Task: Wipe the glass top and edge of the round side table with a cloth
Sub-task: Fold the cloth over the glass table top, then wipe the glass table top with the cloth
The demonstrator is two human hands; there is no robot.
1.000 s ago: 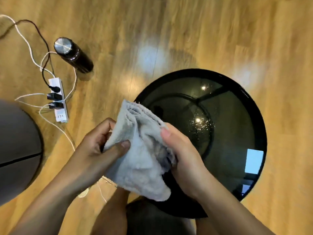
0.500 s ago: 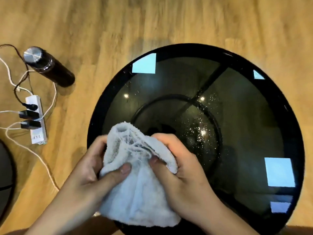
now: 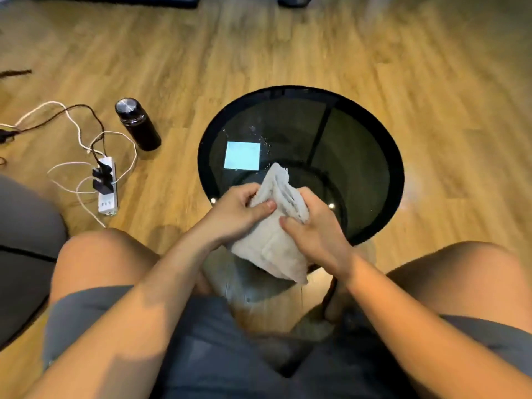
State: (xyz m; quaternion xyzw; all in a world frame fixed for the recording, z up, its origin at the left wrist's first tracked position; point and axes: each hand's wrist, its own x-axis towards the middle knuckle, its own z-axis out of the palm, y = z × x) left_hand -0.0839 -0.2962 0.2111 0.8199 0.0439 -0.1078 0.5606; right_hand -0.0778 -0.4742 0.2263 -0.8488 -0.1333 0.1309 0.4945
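- table (image 3: 399, 180): round, dark glass top in a black rim, standing on the wood floor (image 3: 288, 47) just ahead of the knees; near edge hidden behind cloth and hands.
- cloth (image 3: 273, 249): pale towel, bunched in folds, held over the near part of the glass; contact with the glass not determinable.
- left hand (image 3: 234, 214): closed on the left fold, thumb pressed across the front.
- right hand (image 3: 319, 234): closed on the right fold, thumb pinching from the near side.
- two-handed grip judged to be for gathering the towel into a pad before wiping.
- specks and droplets noted on the glass beside a pale square reflection (image 3: 242, 155); that area judged not yet wiped.
- bottle (image 3: 138, 125) and power strip (image 3: 107, 191) with cables on the floor to the left, well apart from the table.
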